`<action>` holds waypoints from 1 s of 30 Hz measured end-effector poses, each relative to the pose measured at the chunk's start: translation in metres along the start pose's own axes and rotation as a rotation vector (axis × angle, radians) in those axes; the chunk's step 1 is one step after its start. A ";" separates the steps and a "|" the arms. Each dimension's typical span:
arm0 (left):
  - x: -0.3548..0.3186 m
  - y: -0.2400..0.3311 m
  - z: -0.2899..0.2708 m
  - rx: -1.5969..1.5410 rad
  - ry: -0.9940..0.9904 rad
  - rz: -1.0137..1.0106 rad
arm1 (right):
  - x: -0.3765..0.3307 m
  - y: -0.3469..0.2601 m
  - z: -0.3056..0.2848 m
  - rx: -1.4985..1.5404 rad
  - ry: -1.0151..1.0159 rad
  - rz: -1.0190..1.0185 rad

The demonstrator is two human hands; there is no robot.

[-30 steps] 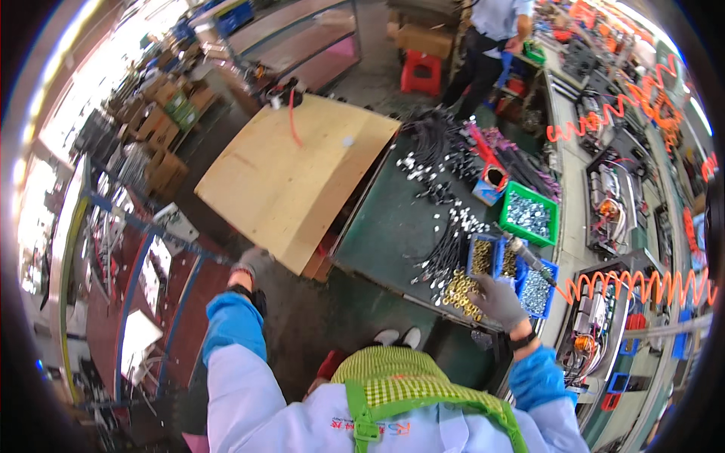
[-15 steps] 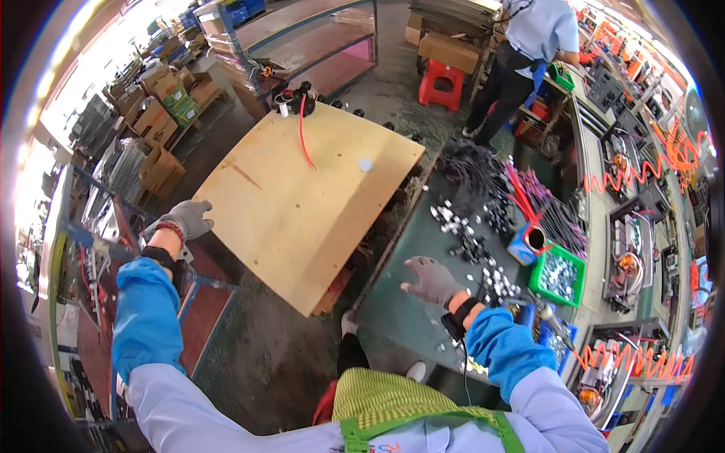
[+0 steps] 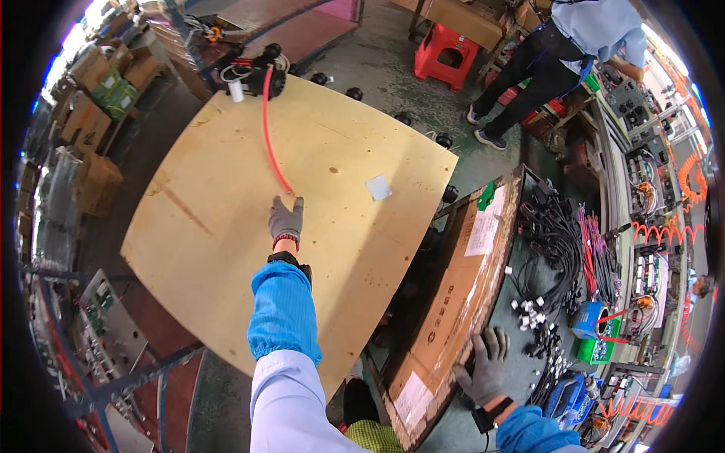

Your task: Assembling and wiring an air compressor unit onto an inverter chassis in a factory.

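Left hand (image 3: 285, 219) now stretched over the plywood table (image 3: 226, 249), reaching the red hose (image 3: 266, 128).
Fingers flat; right hand (image 3: 483, 368), earlier raised, spread on cardboard box (image 3: 453, 302). Green workshop floor.

board (image 3: 226, 226) pale tan | hose (image 3: 269, 128) red | gloves (image 3: 286, 219) grey | sleeves (image 3: 283, 313) blue

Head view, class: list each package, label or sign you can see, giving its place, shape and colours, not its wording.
Long cardboard box: under right hand, brown, flat.
White labels: rectangular, on the box.
Small white card: square, on plywood board.
Stacked cartons: upper left, brown, one green.
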State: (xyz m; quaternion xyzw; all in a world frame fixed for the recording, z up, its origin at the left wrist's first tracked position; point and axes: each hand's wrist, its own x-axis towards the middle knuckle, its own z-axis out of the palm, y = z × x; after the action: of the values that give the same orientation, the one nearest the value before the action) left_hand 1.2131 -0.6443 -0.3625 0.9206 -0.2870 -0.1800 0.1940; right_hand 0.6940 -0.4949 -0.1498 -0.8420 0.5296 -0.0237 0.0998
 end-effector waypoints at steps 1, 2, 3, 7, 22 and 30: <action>0.016 0.001 0.016 -0.021 0.105 -0.032 | 0.000 -0.001 0.004 0.022 -0.001 -0.007; 0.025 0.013 0.031 0.024 0.123 -0.070 | 0.000 0.004 0.006 0.009 -0.008 -0.002; 0.032 0.028 0.040 -0.003 0.100 -0.059 | -0.002 0.012 0.009 -0.013 0.005 -0.015; 0.098 -0.008 0.036 0.028 0.115 -0.126 | 0.003 0.004 0.016 0.003 0.012 -0.032; -0.016 0.052 -0.172 -0.215 0.074 0.249 | 0.002 0.001 0.001 -0.007 -0.025 0.002; -0.214 -0.048 -0.248 -0.210 -0.133 0.232 | 0.004 -0.002 -0.005 0.004 -0.005 -0.011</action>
State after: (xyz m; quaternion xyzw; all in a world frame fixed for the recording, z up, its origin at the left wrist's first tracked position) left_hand 1.1797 -0.4172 -0.1241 0.8421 -0.3830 -0.2458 0.2893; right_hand 0.6971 -0.4987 -0.1445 -0.8449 0.5245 -0.0233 0.1027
